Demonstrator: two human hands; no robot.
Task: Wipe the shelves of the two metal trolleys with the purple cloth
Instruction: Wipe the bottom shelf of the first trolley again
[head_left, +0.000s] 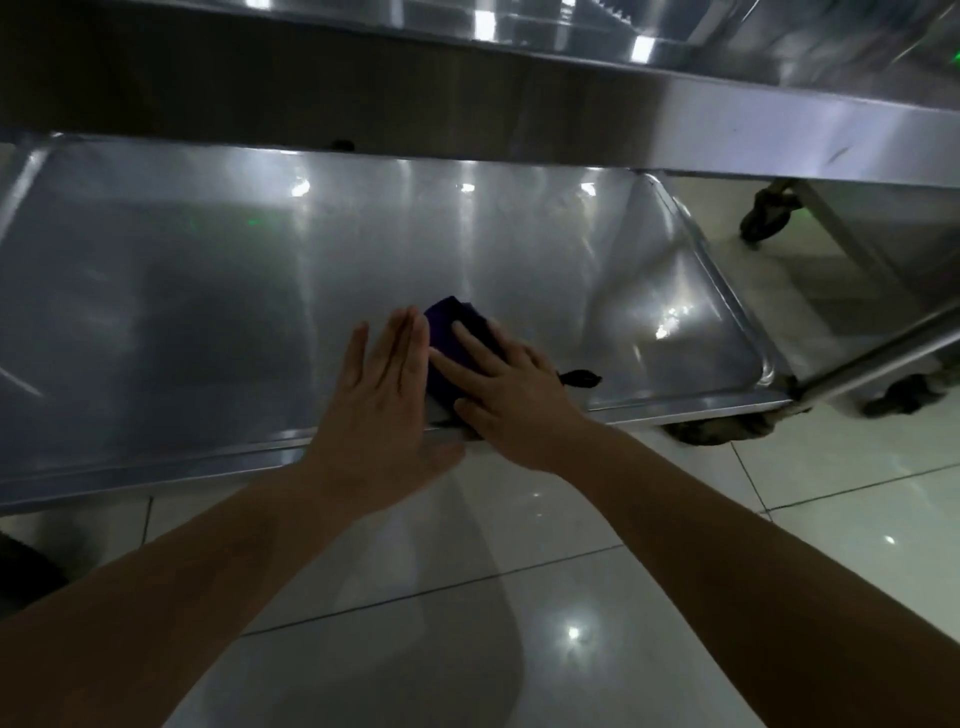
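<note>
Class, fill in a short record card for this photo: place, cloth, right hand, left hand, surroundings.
place: lower shelf of a metal trolley, beneath its upper shelf
cloth: purple cloth lying on the lower shelf, near its front rim
right hand: pressed flat on the cloth, fingers spread
left hand: fingers straight, just left of the cloth; contact with the shelf unclear
surroundings: second trolley at right, with a castor wheel; glossy tiled floor
</note>
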